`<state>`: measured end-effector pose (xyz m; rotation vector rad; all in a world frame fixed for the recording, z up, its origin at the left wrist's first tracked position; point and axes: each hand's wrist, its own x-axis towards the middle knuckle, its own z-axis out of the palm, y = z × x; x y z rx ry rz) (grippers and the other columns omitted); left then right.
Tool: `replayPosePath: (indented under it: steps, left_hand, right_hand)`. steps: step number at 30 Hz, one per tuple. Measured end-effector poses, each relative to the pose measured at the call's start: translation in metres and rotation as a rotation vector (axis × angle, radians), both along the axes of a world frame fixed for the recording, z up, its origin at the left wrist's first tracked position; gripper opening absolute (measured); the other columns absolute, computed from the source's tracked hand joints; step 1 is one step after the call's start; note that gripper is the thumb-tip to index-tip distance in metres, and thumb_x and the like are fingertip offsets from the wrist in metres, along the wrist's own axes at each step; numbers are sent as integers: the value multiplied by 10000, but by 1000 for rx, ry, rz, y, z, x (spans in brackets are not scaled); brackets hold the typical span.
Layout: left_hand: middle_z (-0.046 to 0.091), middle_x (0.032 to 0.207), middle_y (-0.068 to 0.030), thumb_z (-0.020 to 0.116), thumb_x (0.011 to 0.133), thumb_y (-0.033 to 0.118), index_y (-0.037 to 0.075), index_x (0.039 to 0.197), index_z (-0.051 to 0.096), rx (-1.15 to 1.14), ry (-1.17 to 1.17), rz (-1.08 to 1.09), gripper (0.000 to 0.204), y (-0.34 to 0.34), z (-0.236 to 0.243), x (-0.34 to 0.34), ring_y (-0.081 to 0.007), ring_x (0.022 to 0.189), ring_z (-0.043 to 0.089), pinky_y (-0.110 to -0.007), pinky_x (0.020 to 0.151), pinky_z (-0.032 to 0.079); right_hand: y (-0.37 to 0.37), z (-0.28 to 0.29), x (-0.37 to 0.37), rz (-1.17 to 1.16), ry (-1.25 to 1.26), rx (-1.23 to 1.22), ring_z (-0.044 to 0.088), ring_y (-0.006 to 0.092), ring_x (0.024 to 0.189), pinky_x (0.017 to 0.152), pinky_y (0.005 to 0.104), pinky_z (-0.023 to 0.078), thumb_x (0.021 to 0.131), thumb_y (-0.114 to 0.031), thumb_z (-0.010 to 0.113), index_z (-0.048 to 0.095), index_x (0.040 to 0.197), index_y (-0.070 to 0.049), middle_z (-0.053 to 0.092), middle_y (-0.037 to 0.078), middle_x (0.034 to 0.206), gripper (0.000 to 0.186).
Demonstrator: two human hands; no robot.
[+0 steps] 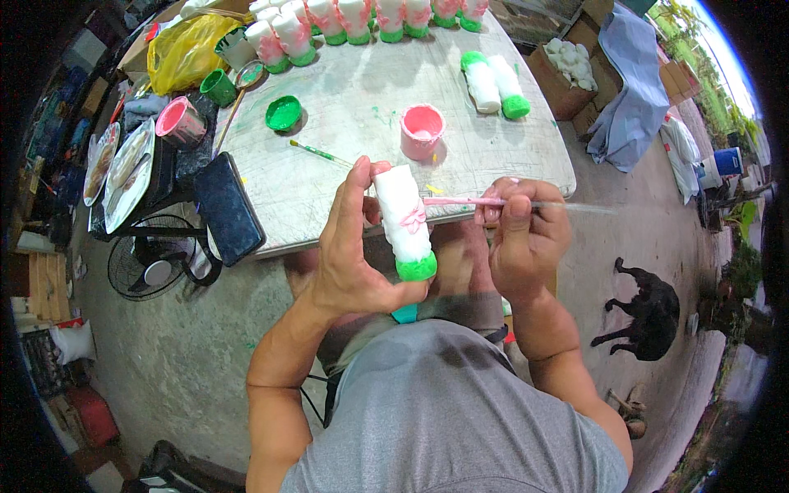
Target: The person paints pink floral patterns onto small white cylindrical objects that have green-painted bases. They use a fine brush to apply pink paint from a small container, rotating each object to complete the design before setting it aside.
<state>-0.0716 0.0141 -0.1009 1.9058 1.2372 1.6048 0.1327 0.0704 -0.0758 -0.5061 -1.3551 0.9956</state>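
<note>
My left hand (349, 246) grips a white cylindrical figurine (398, 197) by its two ends, thumb at its green base and fingers at its top. A pink patch shows on its side. My right hand (530, 238) pinches a thin paintbrush (464, 200), whose pink tip touches or nearly touches the figurine's right side. Beyond them on the table stands a pink paint cup (422, 131). To its left are a tub of green paint (283, 113) and a second brush (320, 153) with a green-stained handle.
Painted white, pink and green figurines (357, 20) line the table's (345, 197) far edge; two white-and-green ones (493, 85) lie at the right. A phone (228, 201) rests at the left edge. A fan (152, 267) stands below left, and a black dog (645, 312) is on the floor at right.
</note>
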Motion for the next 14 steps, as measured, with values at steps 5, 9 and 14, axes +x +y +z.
replayPosePath:
  steps: [5,9,14]
  left_hand:
    - [463,1513,-222,925,541,196,-62,1616,171,-29,-67,-49,1338,-2,-7,-1,-254,1204,598,-355,959,502]
    - [467,1516,-224,922,544,199,-63,1615,177,-41,-34,-44,1331,-2,-2,0,-265,1221,599,-364,971,504]
    - [519,1488,-226,889,564,220,-60,1599,230,-14,57,-23,1258,-4,2,-2,-273,1160,613,-336,845,536]
  right_hand:
    - [-6,3,3,-162,-267,431,657,218,734,666,334,544,1043,-97,599,555,1058,-6,667,137,880,102]
    - [-12,8,6,-125,-369,549,698,286,742,659,371,553,1006,-79,634,581,1035,-7,677,143,860,94]
    - [-7,13,4,-3,-130,218,629,201,710,674,356,540,1052,-121,597,544,1050,-2,642,127,823,130]
